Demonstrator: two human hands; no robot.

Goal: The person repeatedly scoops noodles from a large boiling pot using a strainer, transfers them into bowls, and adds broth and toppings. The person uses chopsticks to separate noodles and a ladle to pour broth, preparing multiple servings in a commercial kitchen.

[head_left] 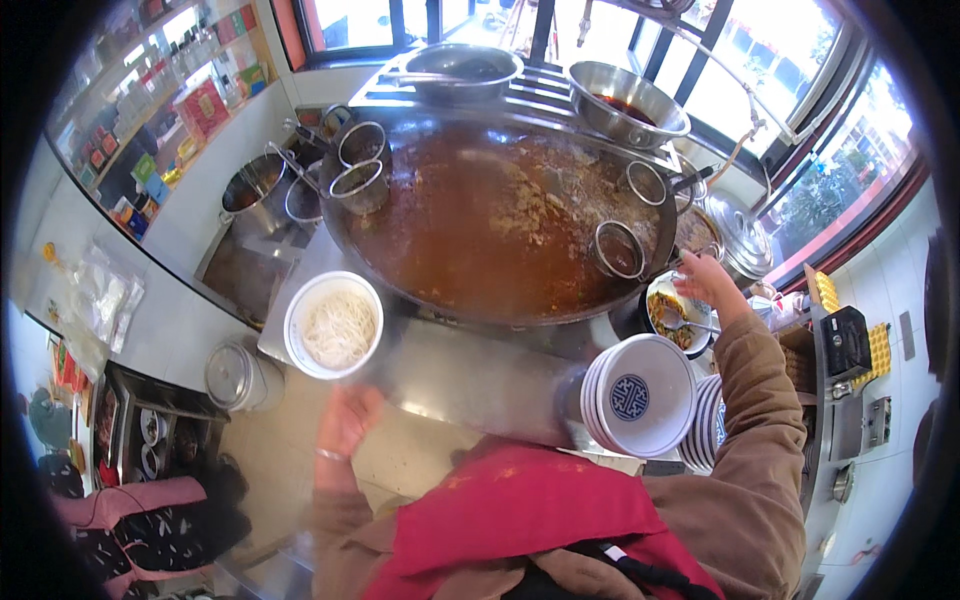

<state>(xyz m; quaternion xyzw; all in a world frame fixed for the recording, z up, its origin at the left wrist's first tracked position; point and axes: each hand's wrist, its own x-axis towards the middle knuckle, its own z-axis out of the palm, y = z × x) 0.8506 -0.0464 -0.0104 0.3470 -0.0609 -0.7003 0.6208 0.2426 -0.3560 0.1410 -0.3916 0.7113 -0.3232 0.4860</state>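
Thin white noodles fill a white bowl at the steel counter's left end. Just below this bowl is my left hand, blurred, its finger pose unclear. My right hand reaches to the right rim of a huge round pan of reddish-brown broth. Its fingers close at the handle end of a round wire strainer, whose basket sits in the broth. Another strainer lies farther back. Beneath my right hand stands a container of chopped vegetables with a spoon.
Stacked bowls with blue patterns stand at the counter's right. Two strainers hang over the pan's left side. Steel basins sit behind it. Pots are at the left, a lidded bucket below. Steam hangs over the counter.
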